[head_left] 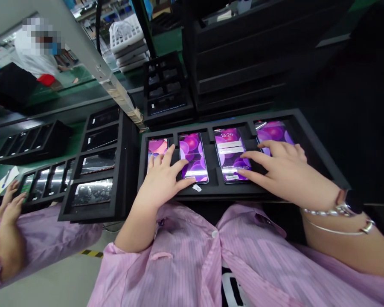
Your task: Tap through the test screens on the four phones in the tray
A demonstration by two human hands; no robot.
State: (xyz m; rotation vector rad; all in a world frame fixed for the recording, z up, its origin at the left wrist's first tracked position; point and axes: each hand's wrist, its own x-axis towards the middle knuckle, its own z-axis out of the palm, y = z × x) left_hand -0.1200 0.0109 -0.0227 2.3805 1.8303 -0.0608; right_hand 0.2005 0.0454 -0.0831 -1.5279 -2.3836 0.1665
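A black foam tray (211, 192) lies in front of me, with several smartphones in its slots, their screens lit in purple and pink. My left hand (164, 177) rests spread over the leftmost phone (156, 146) and reaches the edge of the second phone (193, 155). The third phone (228, 147) shows 13:24 on its lock screen. My right hand (280, 168) has its fingers apart, fingertips over the third phone's right side and the rightmost phone (277, 130). A small white label (196, 187) sits on the tray below the second phone. Neither hand grips anything.
More black trays of dark phones (97, 164) stand at the left, and another tray (168, 91) behind. A stack of black trays (237, 68) rises at the back. A metal post (105, 72) slants between benches. A co-worker's hands (11, 202) touch a phone at far left.
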